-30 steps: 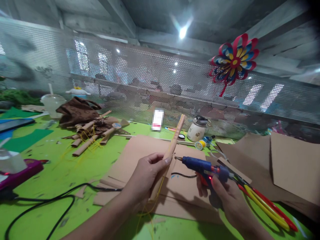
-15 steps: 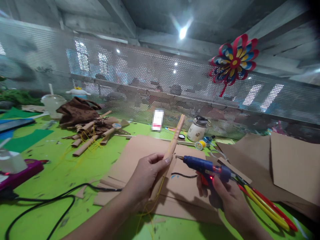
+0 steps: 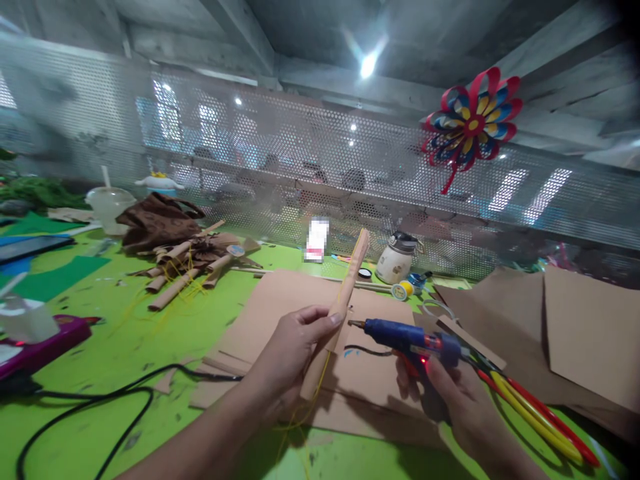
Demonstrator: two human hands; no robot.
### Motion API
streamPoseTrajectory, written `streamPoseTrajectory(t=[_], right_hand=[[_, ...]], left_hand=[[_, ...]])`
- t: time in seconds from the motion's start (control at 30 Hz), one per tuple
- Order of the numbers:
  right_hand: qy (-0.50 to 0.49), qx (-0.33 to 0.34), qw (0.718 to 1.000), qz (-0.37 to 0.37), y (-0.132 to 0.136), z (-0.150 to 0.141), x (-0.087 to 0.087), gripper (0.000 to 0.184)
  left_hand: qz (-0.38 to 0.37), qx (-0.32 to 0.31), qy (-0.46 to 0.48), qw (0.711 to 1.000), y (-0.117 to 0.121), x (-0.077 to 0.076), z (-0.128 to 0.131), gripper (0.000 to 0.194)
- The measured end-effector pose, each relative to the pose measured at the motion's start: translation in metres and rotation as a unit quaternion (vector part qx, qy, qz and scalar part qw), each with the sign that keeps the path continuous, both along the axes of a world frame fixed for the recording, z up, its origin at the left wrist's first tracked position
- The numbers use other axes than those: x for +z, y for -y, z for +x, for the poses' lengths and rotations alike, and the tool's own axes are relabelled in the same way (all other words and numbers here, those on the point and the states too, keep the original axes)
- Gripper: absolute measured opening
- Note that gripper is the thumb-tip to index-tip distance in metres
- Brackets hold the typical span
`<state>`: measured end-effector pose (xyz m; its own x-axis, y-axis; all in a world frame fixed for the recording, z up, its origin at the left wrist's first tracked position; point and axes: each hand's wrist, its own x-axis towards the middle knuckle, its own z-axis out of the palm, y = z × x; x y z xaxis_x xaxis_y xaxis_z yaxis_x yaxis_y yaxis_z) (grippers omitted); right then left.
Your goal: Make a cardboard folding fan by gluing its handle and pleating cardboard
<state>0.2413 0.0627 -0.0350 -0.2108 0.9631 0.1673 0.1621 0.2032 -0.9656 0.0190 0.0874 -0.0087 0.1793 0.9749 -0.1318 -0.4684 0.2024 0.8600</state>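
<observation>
My left hand [image 3: 300,340] is closed around a rolled brown paper tube [image 3: 353,273], tilted with its far end up and away. Yellow thread [image 3: 326,367] runs along the tube and trails below it. In my right hand [image 3: 450,393] is a blue glue gun [image 3: 400,333], its red light lit. The gun's nozzle points left, close to the tube beside my left thumb; a small gap shows between them. Under both hands lie stacked sheets of brown card [image 3: 280,293], and a black cord passes beneath my left arm.
Several paper rolls with yellow thread [image 3: 175,287] lie at left near a brown cloth bag [image 3: 155,223]. A purple power strip [image 3: 75,337] is at far left. Scissors with red and yellow handles [image 3: 540,417] lie at right, below brown card [image 3: 590,327]. A bottle [image 3: 395,260] and thread spool [image 3: 403,290] stand behind.
The glue gun's nozzle has dropped slightly lower along the tube. My left hand keeps its hold on the tube, and the view has shifted a little.
</observation>
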Motion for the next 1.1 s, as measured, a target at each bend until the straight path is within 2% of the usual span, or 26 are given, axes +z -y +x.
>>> streamPoseTrajectory(t=[0.27,0.73,1.1], right_hand=[[-0.018,-0.003,1.000,-0.005,-0.0034,0.0046,-0.0036,0.048],[0.048,0.034,0.998,-0.010,-0.0001,0.0062,-0.0029,0.050],[0.030,0.023,0.999,-0.018,0.0002,0.0043,-0.0030,0.050]], left_hand=[[-0.002,0.001,0.008,1.000,0.0017,0.0009,0.0013,0.013],[-0.004,0.010,-0.017,1.000,-0.0005,-0.0018,-0.0010,0.018],[-0.021,0.006,-0.011,1.000,-0.0024,-0.0044,-0.0019,0.016]])
